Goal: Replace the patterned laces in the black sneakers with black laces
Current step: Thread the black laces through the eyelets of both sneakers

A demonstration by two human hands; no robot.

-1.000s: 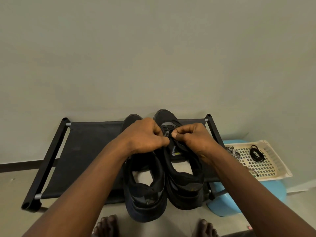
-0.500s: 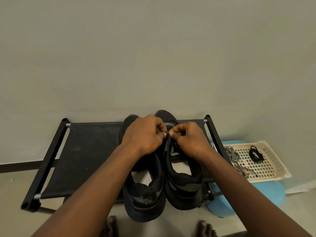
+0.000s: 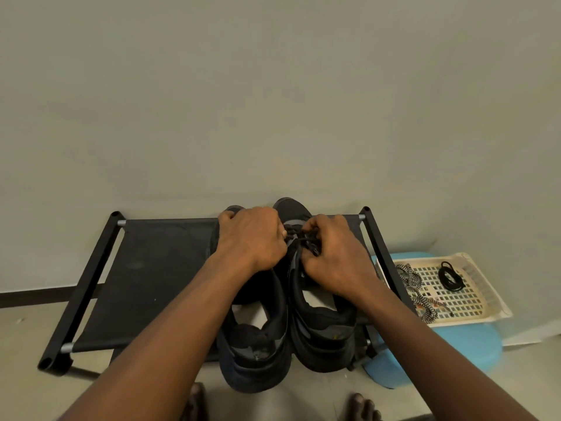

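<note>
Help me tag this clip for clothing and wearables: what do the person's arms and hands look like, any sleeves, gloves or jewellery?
Both are bare. The left hand and right hand wear no gloves, and no ring, watch or bracelet shows. The left forearm and right forearm are uncovered down to the frame's edge, so no sleeves are in view.

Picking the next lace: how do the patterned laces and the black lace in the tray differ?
The patterned laces are black-and-white, sprawled loose along the tray's left side; the black lace is plain, in a small coil farther right. Both lie in the tray, untouched.
</note>
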